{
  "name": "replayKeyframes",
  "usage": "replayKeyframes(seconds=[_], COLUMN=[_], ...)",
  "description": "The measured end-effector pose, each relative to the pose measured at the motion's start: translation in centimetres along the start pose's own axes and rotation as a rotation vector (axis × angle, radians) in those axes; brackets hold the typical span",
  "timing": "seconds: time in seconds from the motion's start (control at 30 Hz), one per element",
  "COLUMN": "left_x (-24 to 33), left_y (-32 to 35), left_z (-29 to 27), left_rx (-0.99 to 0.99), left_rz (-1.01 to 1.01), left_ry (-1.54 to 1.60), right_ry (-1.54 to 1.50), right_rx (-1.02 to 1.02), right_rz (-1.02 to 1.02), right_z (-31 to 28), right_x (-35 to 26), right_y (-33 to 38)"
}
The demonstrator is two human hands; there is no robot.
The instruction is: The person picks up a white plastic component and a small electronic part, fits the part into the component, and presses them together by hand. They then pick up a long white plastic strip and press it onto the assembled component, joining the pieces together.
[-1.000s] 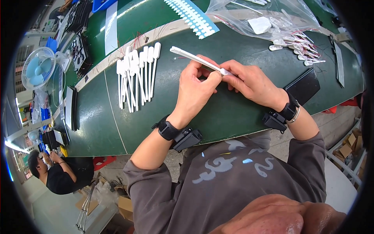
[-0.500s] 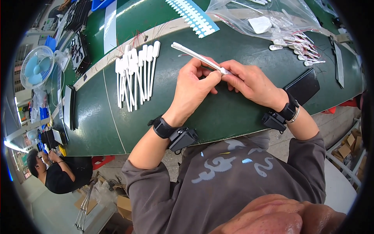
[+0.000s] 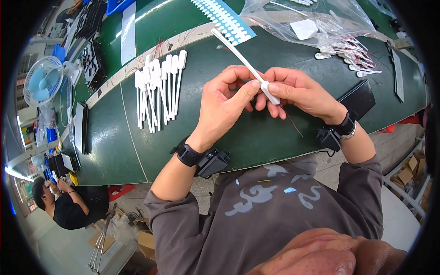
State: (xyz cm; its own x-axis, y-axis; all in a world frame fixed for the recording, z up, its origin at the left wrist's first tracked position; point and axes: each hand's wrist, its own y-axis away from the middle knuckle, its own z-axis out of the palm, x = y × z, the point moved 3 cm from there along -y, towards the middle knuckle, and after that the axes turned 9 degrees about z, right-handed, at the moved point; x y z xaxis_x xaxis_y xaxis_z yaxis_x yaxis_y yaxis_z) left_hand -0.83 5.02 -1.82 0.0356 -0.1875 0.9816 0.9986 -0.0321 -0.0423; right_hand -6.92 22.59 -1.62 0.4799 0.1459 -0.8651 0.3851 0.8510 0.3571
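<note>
Between my hands is a white stick-shaped part (image 3: pixel 239 56) with a thin shaft and a wider paddle-like end; a fine dark red wire hangs from that end. My left hand (image 3: pixel 231 94) pinches the shaft close to the wide end, its thumb on top. My right hand (image 3: pixel 300 94) holds the wide end between thumb and fingers. The shaft points away to the upper left. On the green table left of my hands lies a bunch of similar white sticks (image 3: pixel 158 78), wide ends away from me, with thin red wires beyond them.
Small clear-and-white pieces with red wires (image 3: pixel 350 57) lie at the right, beside a clear plastic bag (image 3: pixel 293 13). A blue sheet of white stickers (image 3: pixel 229 27) lies behind my hands. A black flat case (image 3: pixel 360 103) sits near my right wrist. Another person (image 3: pixel 68 201) works at far left.
The stick has turned to point more away from me, and its wide end and wire now show below my fingers. My right-hand fingers have shifted along that end.
</note>
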Motion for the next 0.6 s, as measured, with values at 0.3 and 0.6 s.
replayKeyframes(seconds=[0.3, 0.6], left_x=[-0.27, -0.3], left_y=[-0.03, -0.04], left_z=[-0.14, -0.04], left_rx=[-0.014, -0.008], left_rz=[0.016, 0.092], left_ry=[0.034, -0.033], right_ry=[-0.097, -0.277], right_rx=[-0.043, -0.074], right_rz=[0.065, 0.125], right_z=[-0.15, -0.15], right_x=[0.23, 0.46], right_y=[0.08, -0.15])
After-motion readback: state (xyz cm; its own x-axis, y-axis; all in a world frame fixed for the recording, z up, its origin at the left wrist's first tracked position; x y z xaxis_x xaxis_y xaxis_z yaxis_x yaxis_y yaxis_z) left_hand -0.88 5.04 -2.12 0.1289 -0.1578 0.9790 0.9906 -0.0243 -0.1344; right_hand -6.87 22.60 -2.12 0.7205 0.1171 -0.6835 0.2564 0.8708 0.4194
